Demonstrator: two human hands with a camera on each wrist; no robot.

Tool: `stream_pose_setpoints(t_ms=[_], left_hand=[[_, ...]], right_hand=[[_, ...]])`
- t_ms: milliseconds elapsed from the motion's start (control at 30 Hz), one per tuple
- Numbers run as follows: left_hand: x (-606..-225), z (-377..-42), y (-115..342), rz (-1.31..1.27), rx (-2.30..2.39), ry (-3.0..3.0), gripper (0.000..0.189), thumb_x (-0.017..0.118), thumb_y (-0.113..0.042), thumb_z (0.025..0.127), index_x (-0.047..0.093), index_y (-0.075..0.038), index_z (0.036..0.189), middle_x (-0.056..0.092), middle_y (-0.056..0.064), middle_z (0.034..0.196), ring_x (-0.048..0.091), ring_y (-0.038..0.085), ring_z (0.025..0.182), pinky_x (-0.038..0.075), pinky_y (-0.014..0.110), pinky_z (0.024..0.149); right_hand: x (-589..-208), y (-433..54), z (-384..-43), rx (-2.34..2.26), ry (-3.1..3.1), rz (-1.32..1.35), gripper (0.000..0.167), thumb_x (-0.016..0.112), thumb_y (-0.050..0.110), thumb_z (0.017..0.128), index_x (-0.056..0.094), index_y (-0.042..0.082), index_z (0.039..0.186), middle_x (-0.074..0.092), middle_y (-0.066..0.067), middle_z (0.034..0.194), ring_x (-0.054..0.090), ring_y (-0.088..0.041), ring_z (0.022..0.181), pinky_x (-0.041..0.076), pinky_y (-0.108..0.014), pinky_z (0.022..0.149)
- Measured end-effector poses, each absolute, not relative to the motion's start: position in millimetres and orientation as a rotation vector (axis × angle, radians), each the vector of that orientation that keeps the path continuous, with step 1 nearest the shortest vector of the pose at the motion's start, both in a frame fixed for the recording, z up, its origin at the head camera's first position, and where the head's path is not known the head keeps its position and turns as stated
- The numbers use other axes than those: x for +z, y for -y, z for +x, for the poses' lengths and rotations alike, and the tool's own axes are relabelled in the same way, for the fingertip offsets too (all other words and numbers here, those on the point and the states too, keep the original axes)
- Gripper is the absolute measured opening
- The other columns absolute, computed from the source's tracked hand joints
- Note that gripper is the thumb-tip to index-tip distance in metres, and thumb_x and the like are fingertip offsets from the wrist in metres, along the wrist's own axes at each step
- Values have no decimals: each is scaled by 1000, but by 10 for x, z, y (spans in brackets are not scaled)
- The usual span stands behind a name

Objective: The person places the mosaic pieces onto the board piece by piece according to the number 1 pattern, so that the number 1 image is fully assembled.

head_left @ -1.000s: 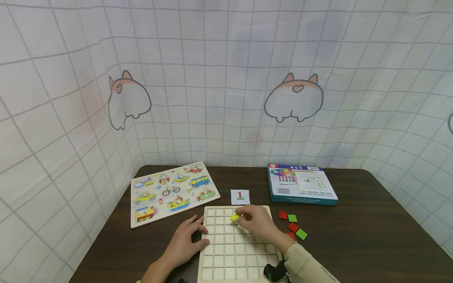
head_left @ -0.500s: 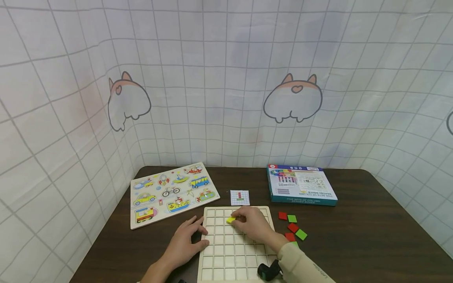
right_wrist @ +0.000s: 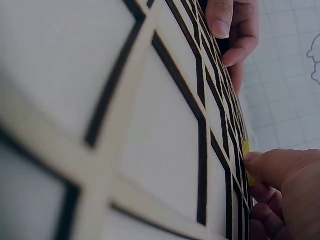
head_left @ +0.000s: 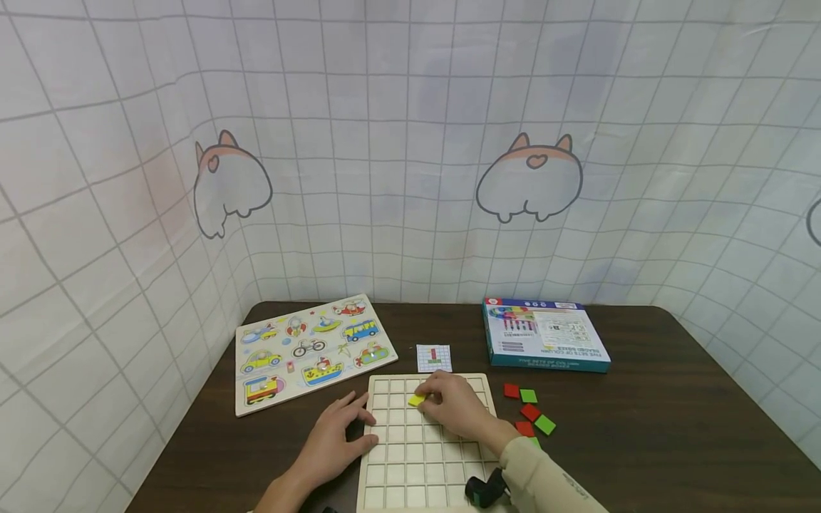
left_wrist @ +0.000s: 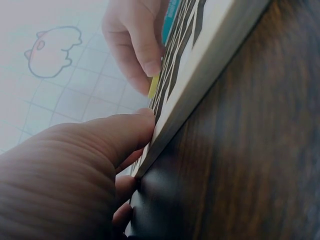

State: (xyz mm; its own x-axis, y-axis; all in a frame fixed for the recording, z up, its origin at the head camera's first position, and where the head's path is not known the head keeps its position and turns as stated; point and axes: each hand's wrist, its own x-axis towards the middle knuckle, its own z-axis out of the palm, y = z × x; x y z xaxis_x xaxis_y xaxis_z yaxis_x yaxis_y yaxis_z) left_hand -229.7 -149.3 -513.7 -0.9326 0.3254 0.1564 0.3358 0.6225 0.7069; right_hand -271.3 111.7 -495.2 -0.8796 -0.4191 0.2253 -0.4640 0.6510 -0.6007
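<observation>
In the head view, a pale wooden board (head_left: 395, 454) with a raised grid of square cells lies at the table's front. My right hand (head_left: 457, 407) pinches a yellow square tile (head_left: 415, 401) between thumb and fingers, low over a cell near the board's far edge. From the right wrist view the tile (right_wrist: 248, 161) stands tilted against the grid bars, the thumb on its face. My left hand (head_left: 333, 431) rests along the board's left edge. In the left wrist view its thumb (left_wrist: 132, 127) lies on the rim, its other fingers partly hidden beyond.
Several red and green tiles (head_left: 530, 412) lie right of the board. Just behind it sits a small printed grid card (head_left: 434, 358). A vehicle picture puzzle (head_left: 311, 347) lies back left, a flat game box (head_left: 546, 335) back right. A patterned curtain (head_left: 398, 157) hangs behind the table.
My right hand has moved slightly left and down with the yellow tile, which now lies flatter over the cell. My left hand has stayed at the board's edge.
</observation>
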Motion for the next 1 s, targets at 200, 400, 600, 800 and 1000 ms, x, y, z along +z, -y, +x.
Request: stream_pose_setpoints(t_ms=[200,400,600,800,1000], left_hand=[[-5135,-2294,1486,-570,-1224,2819,13,77,-31,84,67,-29,92,49,10,146,34,37,141,21,65,114],[-5133,-2292,1484,-565,-1230,2817,13,77,-31,84,67,-29,92,49,10,147,34,37,141,21,66,113],[-5151,-2300,1494,-561,-1234,2815,13,77,-31,84,67,-29,92,49,9,146,34,36,141,21,65,114],[-5165,-2303,1502,-571,-1224,2816,13,77,-33,84,67,-30,92,50,9,146,34,37,141,21,63,114],[-5166,-2304,1497,-565,-1231,2815,13,77,-32,85,67,-30,92,49,9,146,34,36,141,21,63,114]], right_hand=[[-4964,-1115,-2713,1098,2789,705,16,74,16,86,76,16,102,59,5,91,46,-9,69,41,-21,59],[-4979,-1116,-2717,1109,2779,713,18,74,17,87,75,14,105,62,6,91,50,-9,74,46,-23,64],[-4980,-1111,-2710,1116,2753,729,17,74,16,87,75,13,103,62,7,89,52,-9,76,47,-23,67],[-4978,-1110,-2706,1093,2759,746,17,74,17,88,76,14,104,63,7,90,51,-8,75,46,-23,66],[-4958,-1111,-2705,1068,2785,756,18,72,17,89,76,14,107,62,7,90,46,-7,71,42,-22,61]])
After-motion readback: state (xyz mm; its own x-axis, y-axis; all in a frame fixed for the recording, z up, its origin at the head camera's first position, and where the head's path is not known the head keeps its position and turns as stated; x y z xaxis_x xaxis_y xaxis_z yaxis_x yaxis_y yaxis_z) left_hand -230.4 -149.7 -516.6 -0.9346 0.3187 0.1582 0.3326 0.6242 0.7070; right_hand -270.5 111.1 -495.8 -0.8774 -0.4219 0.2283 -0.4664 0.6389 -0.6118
